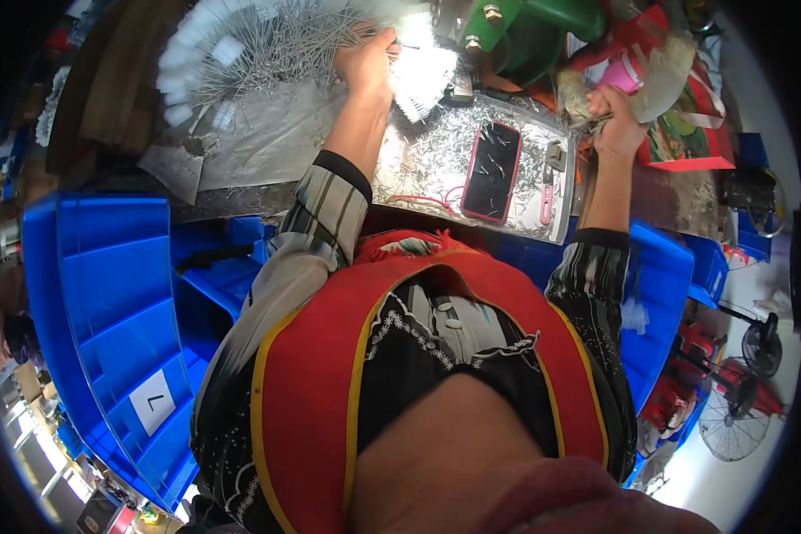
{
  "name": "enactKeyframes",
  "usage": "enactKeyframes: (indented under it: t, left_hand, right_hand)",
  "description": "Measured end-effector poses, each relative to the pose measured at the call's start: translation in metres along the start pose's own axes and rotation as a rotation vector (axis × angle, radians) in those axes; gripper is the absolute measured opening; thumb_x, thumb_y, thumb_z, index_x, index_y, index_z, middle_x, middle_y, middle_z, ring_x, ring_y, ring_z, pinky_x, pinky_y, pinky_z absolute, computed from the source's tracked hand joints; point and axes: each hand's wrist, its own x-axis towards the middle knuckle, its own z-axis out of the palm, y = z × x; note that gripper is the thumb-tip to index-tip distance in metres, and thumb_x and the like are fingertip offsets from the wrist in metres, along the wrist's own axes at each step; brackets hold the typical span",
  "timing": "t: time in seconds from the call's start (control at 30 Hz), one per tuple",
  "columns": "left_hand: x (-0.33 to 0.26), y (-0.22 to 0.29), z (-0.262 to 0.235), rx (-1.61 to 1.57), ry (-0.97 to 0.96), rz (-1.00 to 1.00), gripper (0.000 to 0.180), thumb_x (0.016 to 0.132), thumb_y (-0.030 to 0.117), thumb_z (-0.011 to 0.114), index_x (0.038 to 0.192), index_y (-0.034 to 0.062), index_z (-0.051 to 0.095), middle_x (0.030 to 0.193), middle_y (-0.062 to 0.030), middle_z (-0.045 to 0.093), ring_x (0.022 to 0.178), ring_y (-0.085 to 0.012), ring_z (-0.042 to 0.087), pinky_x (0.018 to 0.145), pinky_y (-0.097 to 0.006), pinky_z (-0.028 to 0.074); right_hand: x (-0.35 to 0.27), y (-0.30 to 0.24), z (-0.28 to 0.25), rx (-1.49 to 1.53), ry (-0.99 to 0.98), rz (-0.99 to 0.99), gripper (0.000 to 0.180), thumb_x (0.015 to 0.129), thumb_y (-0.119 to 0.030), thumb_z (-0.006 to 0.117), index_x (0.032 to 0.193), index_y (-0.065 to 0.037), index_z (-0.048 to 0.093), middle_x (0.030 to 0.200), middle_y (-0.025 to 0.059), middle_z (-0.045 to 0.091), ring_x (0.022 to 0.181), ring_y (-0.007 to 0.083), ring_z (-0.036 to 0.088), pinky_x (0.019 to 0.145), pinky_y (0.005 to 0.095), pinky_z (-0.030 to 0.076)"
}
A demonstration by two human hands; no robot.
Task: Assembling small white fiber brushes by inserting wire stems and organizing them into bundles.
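Observation:
My left hand is closed at the far side of the bench, between a pile of thin metal wires and a brightly lit stack of white plastic pieces. What its fingers pinch is too small and glare-washed to name. To the right, my right hand makes a fist around a beige, cloth-like wrapping; whatever lies inside the wrapping is hidden. Beyond and between my hands stands a green metal machine with bolts on its side.
A phone lies on a pale tray strewn with metal clippings, near a pink cutter knife. Blue bins flank me. A red bag stands beyond my right hand; fans stand at the far right.

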Motion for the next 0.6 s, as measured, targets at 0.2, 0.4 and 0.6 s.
enactKeyframes:
  t: [0.2, 0.4, 0.6]
  left_hand:
    - [-0.006, 0.006, 0.009, 0.070, -0.036, -0.033, 0.024, 0.067, -0.008, 0.061, 0.088, -0.0040, 0.050, 0.069, -0.0121, 0.057, 0.048, -0.0162, 0.054, 0.040, -0.024, 0.040]
    - [-0.001, 0.000, 0.007, 0.114, -0.020, -0.072, 0.024, 0.066, -0.007, 0.062, 0.088, -0.0044, 0.051, 0.068, -0.0120, 0.057, 0.050, -0.0164, 0.055, 0.040, -0.025, 0.041]
    - [0.005, 0.001, 0.006, 0.136, -0.102, -0.061, 0.016, 0.067, -0.004, 0.063, 0.080, -0.0047, 0.054, 0.068, -0.0126, 0.059, 0.051, -0.0175, 0.056, 0.046, -0.027, 0.045]
  right_hand:
    - [0.021, -0.045, -0.006, -0.063, 0.036, 0.262, 0.018, 0.068, -0.004, 0.057, 0.053, 0.000, 0.049, 0.049, 0.0084, 0.047, 0.045, 0.0188, 0.047, 0.054, 0.0305, 0.043]
    - [0.042, -0.063, -0.008, -0.021, -0.062, 0.336, 0.016, 0.067, -0.008, 0.060, 0.059, 0.005, 0.055, 0.050, 0.0101, 0.051, 0.043, 0.0179, 0.049, 0.047, 0.0267, 0.041]
    - [-0.003, 0.003, 0.001, -0.018, 0.030, -0.154, 0.018, 0.069, -0.001, 0.056, 0.053, 0.001, 0.047, 0.048, 0.0083, 0.045, 0.045, 0.0186, 0.047, 0.057, 0.0325, 0.046]
